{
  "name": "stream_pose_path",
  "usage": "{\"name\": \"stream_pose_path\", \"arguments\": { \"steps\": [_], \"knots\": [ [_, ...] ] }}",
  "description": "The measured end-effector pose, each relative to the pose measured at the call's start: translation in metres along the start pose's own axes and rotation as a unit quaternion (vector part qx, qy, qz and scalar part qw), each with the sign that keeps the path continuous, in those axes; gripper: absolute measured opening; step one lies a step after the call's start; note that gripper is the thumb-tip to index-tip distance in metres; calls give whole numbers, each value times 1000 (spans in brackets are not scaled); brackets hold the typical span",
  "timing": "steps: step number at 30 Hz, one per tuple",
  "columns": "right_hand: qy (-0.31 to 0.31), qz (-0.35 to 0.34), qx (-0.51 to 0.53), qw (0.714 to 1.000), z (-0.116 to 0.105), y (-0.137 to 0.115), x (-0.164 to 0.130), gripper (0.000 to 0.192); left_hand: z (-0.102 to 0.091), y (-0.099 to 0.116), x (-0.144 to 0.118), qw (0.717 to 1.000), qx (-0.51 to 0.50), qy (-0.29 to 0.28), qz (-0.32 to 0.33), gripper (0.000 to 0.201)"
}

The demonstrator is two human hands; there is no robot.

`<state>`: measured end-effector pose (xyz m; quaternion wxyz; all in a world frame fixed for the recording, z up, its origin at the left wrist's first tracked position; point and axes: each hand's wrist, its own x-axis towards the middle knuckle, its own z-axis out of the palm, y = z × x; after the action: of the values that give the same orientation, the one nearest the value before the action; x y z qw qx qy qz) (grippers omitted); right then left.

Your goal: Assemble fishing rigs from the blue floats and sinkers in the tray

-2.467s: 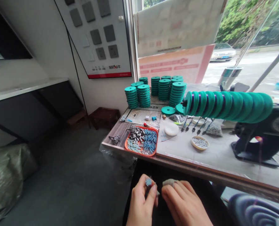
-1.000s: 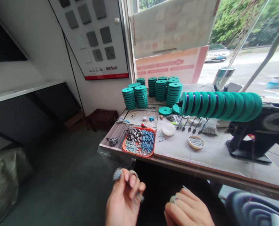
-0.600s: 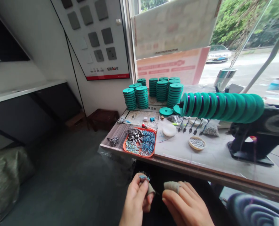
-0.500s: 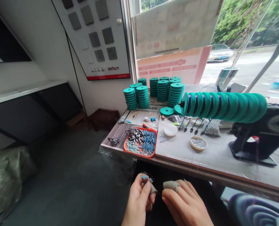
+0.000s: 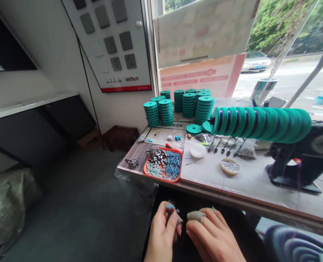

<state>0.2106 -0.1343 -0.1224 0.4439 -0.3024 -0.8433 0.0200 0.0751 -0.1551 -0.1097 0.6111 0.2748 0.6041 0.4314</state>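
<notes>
A small bundle of blue-tipped pieces [image 5: 171, 207], possibly fishing floats, is pinched in the left hand [image 5: 162, 234] below the table edge [image 5: 205, 189], seemingly for sorting. The right hand [image 5: 213, 238], fingertip wrapped, rests loosely curled alongside, holding nothing visible.

Single head-worn view, facing forward and down.
Hands sit close at six o'clock; the tabletop [image 5: 248, 182] spreads toward one o'clock.
</notes>
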Motion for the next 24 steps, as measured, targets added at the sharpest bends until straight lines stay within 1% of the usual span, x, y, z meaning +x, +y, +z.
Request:
{"name": "stream_pose_path", "arguments": {
  "steps": [8, 16, 20, 24],
  "knots": [
    [17, 5, -4, 1000, 1, -2, -1, 23, -1, -2, -3, 998, 42, 20, 35, 44],
    [15, 6, -6, 1000, 1, 0, 1, 22, -2, -4, -2, 996, 66, 44, 49, 41],
    [28, 28, -24, 999, -2, 1, -1, 21, 1, 0, -7, 988, 111, 80, 70, 34],
    [34, 46, -49, 997, -5, 2, -2, 22, 4, 4, -12, 981, 161, 87, 71, 28]
  ]
}}
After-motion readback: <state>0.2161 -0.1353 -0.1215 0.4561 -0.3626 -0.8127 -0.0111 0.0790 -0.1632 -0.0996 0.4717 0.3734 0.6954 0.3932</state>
